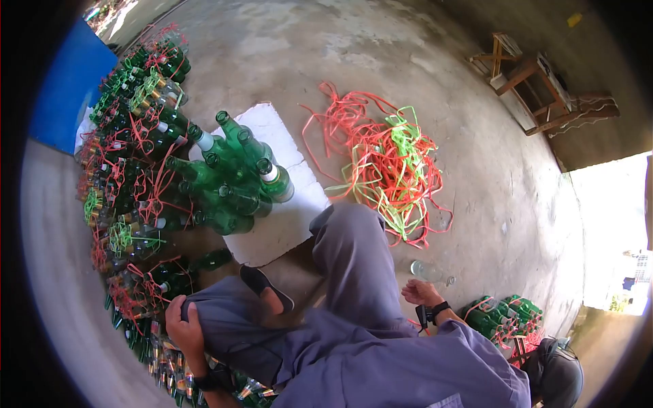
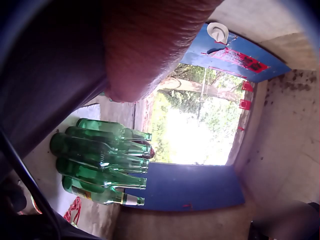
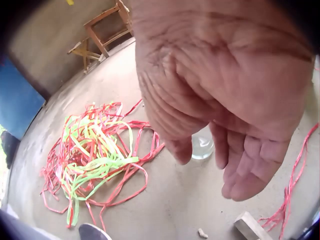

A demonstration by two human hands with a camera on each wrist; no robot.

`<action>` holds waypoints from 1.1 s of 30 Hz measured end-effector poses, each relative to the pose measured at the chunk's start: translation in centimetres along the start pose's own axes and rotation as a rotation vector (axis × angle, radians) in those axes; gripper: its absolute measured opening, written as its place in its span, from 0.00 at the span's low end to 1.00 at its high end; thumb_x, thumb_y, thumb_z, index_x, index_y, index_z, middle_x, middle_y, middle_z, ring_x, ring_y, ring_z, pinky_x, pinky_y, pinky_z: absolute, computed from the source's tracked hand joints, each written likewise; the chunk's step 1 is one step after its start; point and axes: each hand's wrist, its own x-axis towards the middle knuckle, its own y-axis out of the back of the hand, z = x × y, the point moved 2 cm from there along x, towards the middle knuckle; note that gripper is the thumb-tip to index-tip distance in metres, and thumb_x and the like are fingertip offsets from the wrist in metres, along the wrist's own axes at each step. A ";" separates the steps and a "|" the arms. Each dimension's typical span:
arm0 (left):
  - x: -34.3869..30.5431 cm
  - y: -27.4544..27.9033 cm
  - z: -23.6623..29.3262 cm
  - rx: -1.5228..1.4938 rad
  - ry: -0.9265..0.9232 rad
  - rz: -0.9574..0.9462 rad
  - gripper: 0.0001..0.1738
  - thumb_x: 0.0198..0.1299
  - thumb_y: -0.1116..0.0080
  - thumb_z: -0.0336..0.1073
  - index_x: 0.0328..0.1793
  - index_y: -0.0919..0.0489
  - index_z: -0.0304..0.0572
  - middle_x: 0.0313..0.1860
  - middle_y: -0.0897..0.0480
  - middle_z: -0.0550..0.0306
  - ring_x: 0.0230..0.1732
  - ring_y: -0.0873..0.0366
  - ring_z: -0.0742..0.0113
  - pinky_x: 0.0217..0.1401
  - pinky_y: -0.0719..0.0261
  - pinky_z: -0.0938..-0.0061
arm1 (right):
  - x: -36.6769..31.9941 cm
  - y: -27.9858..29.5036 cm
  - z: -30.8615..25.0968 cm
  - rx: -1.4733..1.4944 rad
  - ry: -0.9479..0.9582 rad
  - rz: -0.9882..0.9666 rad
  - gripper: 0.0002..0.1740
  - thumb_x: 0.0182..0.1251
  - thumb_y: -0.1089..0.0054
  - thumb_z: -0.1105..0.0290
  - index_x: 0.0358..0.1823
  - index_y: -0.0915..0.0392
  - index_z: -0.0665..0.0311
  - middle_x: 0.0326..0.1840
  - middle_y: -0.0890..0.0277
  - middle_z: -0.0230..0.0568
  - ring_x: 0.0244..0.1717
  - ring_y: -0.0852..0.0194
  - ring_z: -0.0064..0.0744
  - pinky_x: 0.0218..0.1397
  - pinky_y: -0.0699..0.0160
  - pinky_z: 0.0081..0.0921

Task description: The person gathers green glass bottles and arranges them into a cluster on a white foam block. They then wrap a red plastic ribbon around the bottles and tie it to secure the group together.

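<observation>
My left hand [image 1: 183, 330] rests on the knee [image 1: 211, 306] of the grey-blue trousers, holding nothing. In the left wrist view only the edge of that hand [image 2: 150, 45] shows, its fingers out of sight. The right hand [image 1: 422, 292] hangs beside the other leg with fingers loosely bent. A clear glass bottle [image 1: 425, 270] lies on the floor just beyond it. From the right wrist, part of this bottle [image 3: 202, 145] appears behind the relaxed fingers [image 3: 255, 165]. Several green bottles [image 1: 235, 194] stand grouped on a white board [image 1: 286, 224] in front of me.
Many bottles tied with red and green straps [image 1: 136, 149] line the left side. A tangled heap of red and green plastic strapping [image 1: 401, 163] lies ahead on the floor. Wooden stools [image 1: 537, 92] are by the far wall, and more bundled green bottles [image 1: 503, 316] sit at right.
</observation>
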 end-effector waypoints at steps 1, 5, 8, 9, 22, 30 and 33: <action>0.0 -0.1 -0.3 0.010 0.001 -0.002 0.15 0.61 0.37 0.31 0.52 0.18 0.33 0.51 0.16 0.43 0.54 0.19 0.45 0.62 0.24 0.60 | -0.3 -1.4 -1.2 -0.041 0.067 -0.050 0.16 0.69 0.39 0.62 0.46 0.25 0.68 0.41 0.17 0.50 0.41 0.15 0.45 0.43 0.15 0.36; 0.2 -0.2 -1.0 0.032 -0.001 -0.017 0.15 0.59 0.37 0.31 0.52 0.17 0.34 0.51 0.16 0.44 0.54 0.19 0.46 0.61 0.24 0.61 | -0.4 -7.8 -8.4 -0.102 0.270 -0.203 0.18 0.71 0.42 0.59 0.51 0.22 0.67 0.48 0.16 0.45 0.46 0.14 0.39 0.46 0.16 0.31; 0.3 -0.4 -1.3 -0.018 0.028 -0.011 0.15 0.58 0.36 0.30 0.52 0.17 0.35 0.51 0.16 0.44 0.54 0.19 0.47 0.61 0.24 0.61 | 0.2 -13.9 -14.6 -0.202 0.404 -0.312 0.21 0.72 0.44 0.57 0.55 0.22 0.68 0.53 0.17 0.45 0.52 0.16 0.37 0.50 0.18 0.32; 0.4 -0.4 -1.3 -0.012 0.033 -0.007 0.15 0.58 0.36 0.30 0.52 0.17 0.35 0.51 0.16 0.44 0.54 0.19 0.47 0.61 0.24 0.61 | 1.0 -15.8 -16.6 -0.246 0.423 -0.387 0.23 0.71 0.43 0.57 0.56 0.23 0.69 0.55 0.18 0.45 0.53 0.17 0.37 0.51 0.18 0.34; 2.0 -0.7 1.3 -0.025 0.122 -0.068 0.15 0.59 0.37 0.34 0.50 0.19 0.33 0.49 0.17 0.44 0.52 0.20 0.47 0.61 0.25 0.61 | 12.4 -30.0 -26.5 -0.409 0.743 -0.288 0.24 0.56 0.35 0.81 0.56 0.21 0.57 0.58 0.24 0.44 0.53 0.19 0.41 0.51 0.13 0.40; 2.7 -0.5 2.4 0.024 0.110 -0.101 0.16 0.59 0.37 0.34 0.50 0.19 0.32 0.49 0.17 0.44 0.52 0.20 0.46 0.61 0.25 0.61 | 14.4 -29.1 -26.0 -1.129 1.675 -0.169 0.20 0.45 0.27 0.82 0.43 0.19 0.63 0.40 0.21 0.39 0.36 0.21 0.37 0.38 0.19 0.31; 2.6 -0.6 2.5 0.013 0.106 -0.086 0.15 0.59 0.37 0.34 0.50 0.19 0.32 0.48 0.16 0.44 0.52 0.19 0.46 0.61 0.25 0.61 | 14.1 -29.3 -25.5 0.088 0.541 -0.285 0.08 0.51 0.31 0.80 0.32 0.21 0.65 0.29 0.24 0.34 0.28 0.26 0.27 0.30 0.28 0.27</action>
